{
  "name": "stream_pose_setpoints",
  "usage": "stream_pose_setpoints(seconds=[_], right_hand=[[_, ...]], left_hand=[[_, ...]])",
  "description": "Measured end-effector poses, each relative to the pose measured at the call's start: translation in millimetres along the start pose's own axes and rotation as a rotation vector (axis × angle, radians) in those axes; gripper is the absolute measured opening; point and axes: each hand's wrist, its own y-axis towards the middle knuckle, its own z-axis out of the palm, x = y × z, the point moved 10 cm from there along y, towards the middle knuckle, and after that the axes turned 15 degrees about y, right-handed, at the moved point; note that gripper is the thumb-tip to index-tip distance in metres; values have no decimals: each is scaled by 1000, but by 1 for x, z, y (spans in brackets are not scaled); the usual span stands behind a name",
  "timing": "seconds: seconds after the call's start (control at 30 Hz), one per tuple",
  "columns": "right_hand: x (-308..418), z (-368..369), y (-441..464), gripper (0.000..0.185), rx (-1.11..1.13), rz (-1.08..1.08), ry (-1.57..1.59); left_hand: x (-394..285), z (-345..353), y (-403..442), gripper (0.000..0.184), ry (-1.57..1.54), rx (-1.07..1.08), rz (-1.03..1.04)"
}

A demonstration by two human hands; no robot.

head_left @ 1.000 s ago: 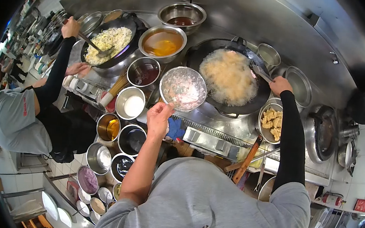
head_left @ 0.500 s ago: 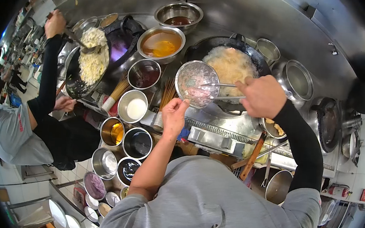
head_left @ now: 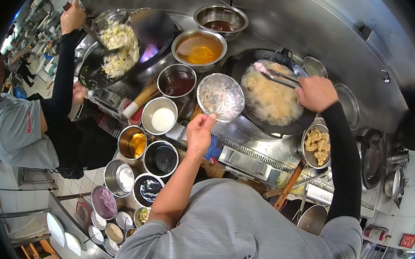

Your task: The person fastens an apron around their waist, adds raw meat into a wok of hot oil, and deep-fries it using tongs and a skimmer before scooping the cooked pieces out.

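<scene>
My left hand [head_left: 200, 134] pinches the near rim of a round metal bowl [head_left: 220, 98], tilted and coated inside with pale, pinkish residue. Metal tongs [head_left: 282, 80] are gripped in my right hand [head_left: 317, 94], their tips reaching over the wok [head_left: 243, 58]. Between the tips is a piece of pink, raw-looking meat [head_left: 260, 68], just above the foaming oil [head_left: 271, 103]. Pale golden foam hides whatever lies in the oil. Beside the wok, below my right wrist, a strainer-like bowl [head_left: 304, 147] holds golden fried pieces [head_left: 317, 146].
At left, a co-worker [head_left: 25, 128] tosses chopped food [head_left: 121, 48] in a second wok [head_left: 94, 65] near a flame. Metal bowls of amber liquid [head_left: 199, 50] and dark sauce [head_left: 176, 81] stand between the woks. Several seasoning pots [head_left: 159, 115] line the left. A wooden handle [head_left: 289, 186] juts toward me.
My right hand has swung the tongs from the bowl to above the wok, carrying pink meat. The bowl stays in my left hand. The fried pieces are now in fuller view.
</scene>
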Motion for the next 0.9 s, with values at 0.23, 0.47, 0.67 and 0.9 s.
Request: stream_pose_setpoints(seconds=[0.23, 0.47, 0.67, 0.9], right_hand=[[-97, 154, 95, 28, 277, 626, 670], [-90, 171, 104, 32, 112, 850, 1048], [-93, 114, 98, 48, 20, 624, 749], [33, 82, -12, 36, 110, 428, 1293]], left_hand=[[5, -21, -21, 26, -75, -25, -27], [12, -60, -39, 24, -71, -71, -130], [14, -84, -29, 22, -195, -132, -114], [-36, -118, -20, 16, -422, -226, 63]])
